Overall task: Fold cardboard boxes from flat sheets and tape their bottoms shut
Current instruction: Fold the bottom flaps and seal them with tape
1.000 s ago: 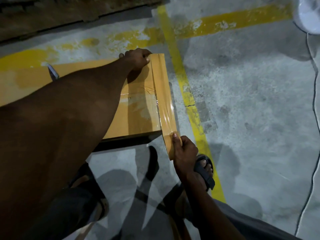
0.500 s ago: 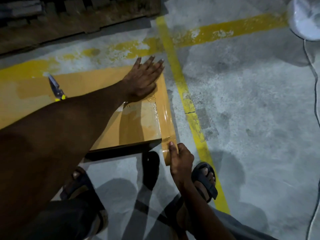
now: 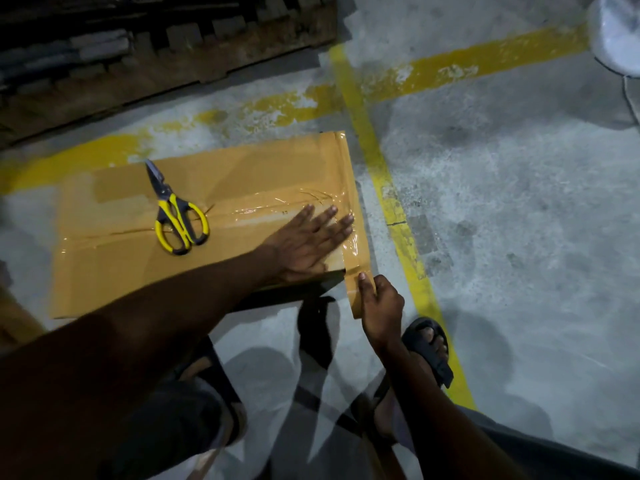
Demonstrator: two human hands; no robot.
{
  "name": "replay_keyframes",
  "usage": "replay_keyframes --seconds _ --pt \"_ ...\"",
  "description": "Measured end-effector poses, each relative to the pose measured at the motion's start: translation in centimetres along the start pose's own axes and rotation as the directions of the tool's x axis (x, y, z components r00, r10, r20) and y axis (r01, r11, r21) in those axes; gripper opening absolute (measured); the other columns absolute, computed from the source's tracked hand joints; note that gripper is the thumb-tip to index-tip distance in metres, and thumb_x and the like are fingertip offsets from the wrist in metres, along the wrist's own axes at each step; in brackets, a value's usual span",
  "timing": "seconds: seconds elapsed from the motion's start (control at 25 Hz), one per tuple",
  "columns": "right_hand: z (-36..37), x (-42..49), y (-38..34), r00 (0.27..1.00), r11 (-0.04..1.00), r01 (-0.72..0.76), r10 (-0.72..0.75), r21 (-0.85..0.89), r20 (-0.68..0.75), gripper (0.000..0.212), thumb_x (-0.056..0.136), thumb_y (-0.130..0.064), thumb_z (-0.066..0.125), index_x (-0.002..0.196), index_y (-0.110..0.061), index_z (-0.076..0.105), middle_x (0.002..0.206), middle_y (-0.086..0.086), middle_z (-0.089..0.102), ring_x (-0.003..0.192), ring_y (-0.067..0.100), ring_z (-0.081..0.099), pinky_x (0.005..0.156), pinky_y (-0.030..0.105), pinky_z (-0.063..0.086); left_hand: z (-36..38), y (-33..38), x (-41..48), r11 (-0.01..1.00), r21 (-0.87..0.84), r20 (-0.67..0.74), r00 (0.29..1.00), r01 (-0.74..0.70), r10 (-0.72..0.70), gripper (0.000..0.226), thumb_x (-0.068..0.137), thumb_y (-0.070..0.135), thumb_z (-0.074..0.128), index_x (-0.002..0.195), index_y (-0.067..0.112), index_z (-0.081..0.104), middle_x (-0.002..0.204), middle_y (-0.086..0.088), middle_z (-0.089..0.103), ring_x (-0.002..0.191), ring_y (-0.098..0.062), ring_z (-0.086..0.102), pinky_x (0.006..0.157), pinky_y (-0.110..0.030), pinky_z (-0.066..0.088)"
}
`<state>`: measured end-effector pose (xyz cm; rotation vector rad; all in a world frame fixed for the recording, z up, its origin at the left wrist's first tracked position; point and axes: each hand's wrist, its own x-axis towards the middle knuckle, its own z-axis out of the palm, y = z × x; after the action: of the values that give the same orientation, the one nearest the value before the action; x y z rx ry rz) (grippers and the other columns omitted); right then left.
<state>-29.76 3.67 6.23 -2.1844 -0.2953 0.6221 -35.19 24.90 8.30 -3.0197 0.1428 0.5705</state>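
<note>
A brown cardboard box (image 3: 114, 271) lies on the concrete floor with its taped bottom facing up. Clear tape runs along its middle seam, and a brown tape strip (image 3: 348, 188) runs along its right edge. My left hand (image 3: 308, 242) presses flat, fingers straight, on the box top near the right edge, beside that strip. My right hand (image 3: 381, 308) pinches the strip's loose near end, which hangs past the box's front corner. Yellow-handled scissors (image 3: 178, 220) lie on the box top, left of my left hand.
Yellow painted lines (image 3: 384, 178) cross the floor right of the box. A dark wooden pallet (image 3: 166, 53) lies beyond the box. A white object (image 3: 618, 32) sits at the far right corner. My sandalled foot (image 3: 429, 344) stands just behind my right hand.
My left hand let go of the box's far right corner, opened flat and slid along the tape toward me. The scissors came into full view. My right hand kept its hold on the strip's end.
</note>
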Motion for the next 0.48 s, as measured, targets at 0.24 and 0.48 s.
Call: replay_keyframes --seconds 0.24,0.48 --pt "-1.5 0.5 -0.7 0.991 0.949 0.131 -0.122 -0.286 0.05 0.04 0.095 -0.039 0.056 0.122 -0.01 0.052 0.11 0.014 0.053 0.1 0.037 0.053 0.079 0.04 0.042 -0.3 4.4 -5.5 0.992 -0.115 0.093 0.995 0.05 -0.039 0.078 0.089 0.048 0.025 0.154 0.02 -0.009 0.16 -0.004 -0.018 0.147 -0.031 -0.014 0.119 -0.053 0.003" --pt "1.7 2.5 -8.1 0.789 0.601 0.589 -0.573 -0.54 0.223 0.054 0.09 -0.04 0.043 0.131 -0.007 0.055 0.131 0.023 0.054 0.118 0.041 0.052 0.095 0.048 0.046 3.7 5.1 -18.1 0.71 -0.313 0.176 0.773 0.631 -0.609 0.088 0.076 0.039 0.066 0.151 0.014 0.028 0.16 -0.013 0.015 0.142 -0.042 0.024 0.103 -0.061 0.035"
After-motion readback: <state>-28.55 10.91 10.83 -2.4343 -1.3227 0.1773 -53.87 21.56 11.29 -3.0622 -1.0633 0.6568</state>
